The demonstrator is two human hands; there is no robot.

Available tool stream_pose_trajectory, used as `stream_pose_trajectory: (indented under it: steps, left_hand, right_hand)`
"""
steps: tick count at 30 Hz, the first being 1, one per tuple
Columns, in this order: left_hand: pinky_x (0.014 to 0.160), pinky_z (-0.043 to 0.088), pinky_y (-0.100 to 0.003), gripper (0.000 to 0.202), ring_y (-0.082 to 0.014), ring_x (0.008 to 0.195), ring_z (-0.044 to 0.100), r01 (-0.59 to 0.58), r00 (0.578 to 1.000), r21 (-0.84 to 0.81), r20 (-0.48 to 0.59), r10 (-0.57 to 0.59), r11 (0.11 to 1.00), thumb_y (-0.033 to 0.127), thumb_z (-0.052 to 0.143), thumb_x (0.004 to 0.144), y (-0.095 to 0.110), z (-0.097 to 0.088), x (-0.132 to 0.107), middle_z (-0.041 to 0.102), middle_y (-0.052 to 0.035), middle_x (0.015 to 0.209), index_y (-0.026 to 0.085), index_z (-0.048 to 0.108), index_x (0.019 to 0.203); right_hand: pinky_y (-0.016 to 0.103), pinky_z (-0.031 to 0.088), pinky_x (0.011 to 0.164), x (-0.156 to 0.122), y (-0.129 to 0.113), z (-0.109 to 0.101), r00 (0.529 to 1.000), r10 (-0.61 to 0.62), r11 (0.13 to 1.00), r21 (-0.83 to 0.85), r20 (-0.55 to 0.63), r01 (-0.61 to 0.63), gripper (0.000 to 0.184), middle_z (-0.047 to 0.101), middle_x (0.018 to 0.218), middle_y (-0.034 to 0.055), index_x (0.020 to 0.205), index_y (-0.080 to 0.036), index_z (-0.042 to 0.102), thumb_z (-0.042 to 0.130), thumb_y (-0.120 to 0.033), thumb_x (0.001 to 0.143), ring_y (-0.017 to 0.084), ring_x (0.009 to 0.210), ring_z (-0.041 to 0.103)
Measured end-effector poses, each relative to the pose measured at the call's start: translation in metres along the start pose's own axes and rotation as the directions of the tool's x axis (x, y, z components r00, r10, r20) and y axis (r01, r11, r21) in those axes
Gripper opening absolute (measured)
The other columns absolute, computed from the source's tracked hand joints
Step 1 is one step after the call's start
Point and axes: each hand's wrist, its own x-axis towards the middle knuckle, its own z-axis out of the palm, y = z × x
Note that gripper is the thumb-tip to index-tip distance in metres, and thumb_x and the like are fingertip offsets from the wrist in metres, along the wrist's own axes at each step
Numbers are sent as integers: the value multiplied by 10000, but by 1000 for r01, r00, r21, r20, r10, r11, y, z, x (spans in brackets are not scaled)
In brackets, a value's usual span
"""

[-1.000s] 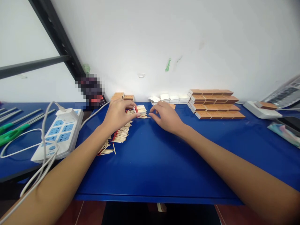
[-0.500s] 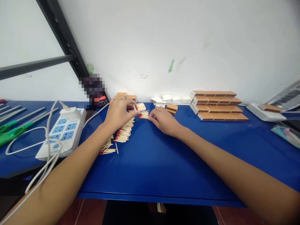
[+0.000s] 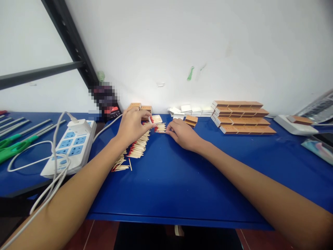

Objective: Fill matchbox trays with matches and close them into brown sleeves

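My left hand (image 3: 132, 123) is closed on a small white matchbox tray (image 3: 157, 119) that has matches lying in it. Beside the tray, my right hand (image 3: 183, 133) pinches the end of a match (image 3: 161, 132) at the edge of a small bunch of red-tipped matches (image 3: 159, 127). Below my left hand a larger heap of loose matches (image 3: 137, 147) spreads over the blue table, with one single match (image 3: 130, 164) lying apart. A brown matchbox cover (image 3: 191, 121) rests just behind my right hand.
White trays (image 3: 196, 110) are piled against the wall. Brown matchboxes (image 3: 241, 121) form a stepped stack at the right, and others (image 3: 142, 107) sit behind my left hand. At the left are a power strip (image 3: 75, 142), its white cable and green-handled tools (image 3: 15, 149).
Both hands stay almost in place. My right hand has shifted slightly right, and a match end now shows at its fingertips.
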Motion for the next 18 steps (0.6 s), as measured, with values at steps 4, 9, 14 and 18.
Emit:
stream_pose_trajectory:
  steps: [4, 9, 14, 18]
  left_hand:
    - [975, 531, -462, 206, -294, 992, 726, 0, 1000, 6, 5, 0, 1000, 330, 918, 811, 0, -1, 0, 820, -39, 968, 234, 789, 941]
    - [971, 511, -471, 250, -311, 1013, 721, -13, 1000, 23, -3, 13, 1000, 373, 931, 801, -3, 2, -1, 824, -49, 964, 233, 797, 959]
    - [969, 484, -465, 311, -305, 1022, 728, -56, 994, -27, 94, 59, 998, 389, 945, 788, 2, 11, -6, 832, -40, 1009, 241, 802, 1021]
    - [969, 485, -446, 382, -282, 1012, 738, -113, 984, -110, 122, 126, 987, 440, 942, 790, 9, 16, -9, 834, -32, 1014, 229, 798, 1073]
  right_hand:
    - [400, 457, 899, -1, 3, -3, 999, -11, 999, 33, 45, 10, 126, 640, 996, 114, 958, -185, 644, 554, -202, 1044, 272, 979, 567]
    - [390, 451, 861, -3, 5, -15, 997, -15, 994, 107, -77, 23, 128, 640, 981, 104, 951, -204, 617, 541, -229, 1050, 265, 958, 571]
    - [392, 443, 859, -3, -2, -20, 968, -6, 990, 138, -252, 42, 110, 632, 1022, 109, 977, -205, 610, 539, -244, 1051, 265, 975, 565]
    - [392, 440, 859, -4, -7, -14, 973, -18, 989, 140, -231, 51, 88, 622, 1017, 101, 980, -206, 619, 553, -225, 1036, 264, 976, 559]
